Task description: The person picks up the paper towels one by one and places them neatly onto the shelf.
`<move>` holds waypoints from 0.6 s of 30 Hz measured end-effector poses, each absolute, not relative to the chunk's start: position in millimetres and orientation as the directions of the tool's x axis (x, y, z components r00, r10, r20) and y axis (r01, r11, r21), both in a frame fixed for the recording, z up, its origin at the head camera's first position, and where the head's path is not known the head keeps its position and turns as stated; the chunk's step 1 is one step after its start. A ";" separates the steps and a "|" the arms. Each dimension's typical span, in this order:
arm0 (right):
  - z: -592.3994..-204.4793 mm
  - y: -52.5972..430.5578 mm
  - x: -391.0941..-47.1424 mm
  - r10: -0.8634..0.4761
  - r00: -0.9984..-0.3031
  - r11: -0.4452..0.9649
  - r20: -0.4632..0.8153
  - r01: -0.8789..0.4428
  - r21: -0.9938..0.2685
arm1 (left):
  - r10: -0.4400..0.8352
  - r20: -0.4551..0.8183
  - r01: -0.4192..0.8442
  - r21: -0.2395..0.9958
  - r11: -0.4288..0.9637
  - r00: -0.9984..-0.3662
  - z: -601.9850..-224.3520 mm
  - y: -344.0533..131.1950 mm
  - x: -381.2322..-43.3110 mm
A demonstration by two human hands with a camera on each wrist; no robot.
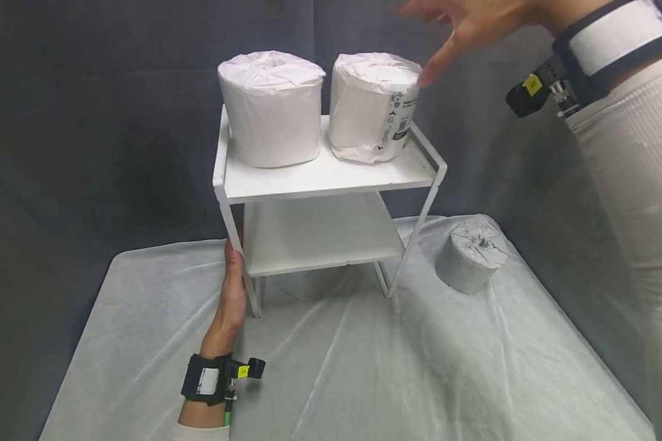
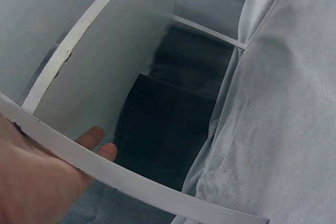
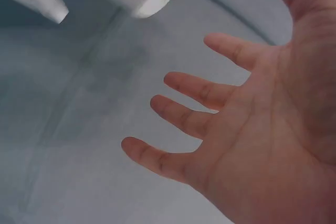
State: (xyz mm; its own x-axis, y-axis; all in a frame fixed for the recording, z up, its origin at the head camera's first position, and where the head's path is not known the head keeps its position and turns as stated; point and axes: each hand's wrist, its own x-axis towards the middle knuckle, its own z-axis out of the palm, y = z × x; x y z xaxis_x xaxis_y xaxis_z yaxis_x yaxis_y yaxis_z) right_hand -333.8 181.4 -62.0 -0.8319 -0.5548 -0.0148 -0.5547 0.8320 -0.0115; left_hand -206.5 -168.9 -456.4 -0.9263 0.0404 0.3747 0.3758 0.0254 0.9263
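Observation:
A white two-tier shelf rack (image 1: 331, 229) stands on the covered table, with two paper-wrapped rolls on its top board. The left roll (image 1: 273, 116) is plain; printed black marks show on the right roll (image 1: 364, 110). My left hand (image 1: 233, 300) holds the rack's left front leg, and in the left wrist view its fingertips (image 2: 107, 151) show past the white bar (image 2: 131, 174). Above and beside the right roll is my right hand (image 1: 469, 27), fingers spread. Its palm (image 3: 262, 124) holds nothing in the right wrist view.
A third wrapped roll (image 1: 469, 257) sits on the table right of the rack. Pale wrinkled cloth (image 1: 419, 367) covers the table. Dark grey curtains (image 1: 116, 122) hang behind and along the right side. The rack's lower board (image 1: 322, 236) is bare.

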 end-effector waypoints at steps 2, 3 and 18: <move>-65.6 194.2 -336.1 -0.528 -0.848 0.849 -0.038 -0.529 0.008 | 0.047 0.373 0.374 0.927 0.029 -0.927 -457.6 -169.1 -206.3; -67.5 200.1 -337.8 -0.506 -0.860 0.861 -0.067 -0.508 0.015 | 0.048 0.372 0.374 0.927 0.030 -0.927 -458.2 -169.3 -206.0; -128.6 264.8 -354.3 -0.383 -0.852 0.920 -0.357 -0.389 -0.059 | 0.032 0.370 0.371 0.928 0.036 -0.929 -457.4 -173.8 -206.2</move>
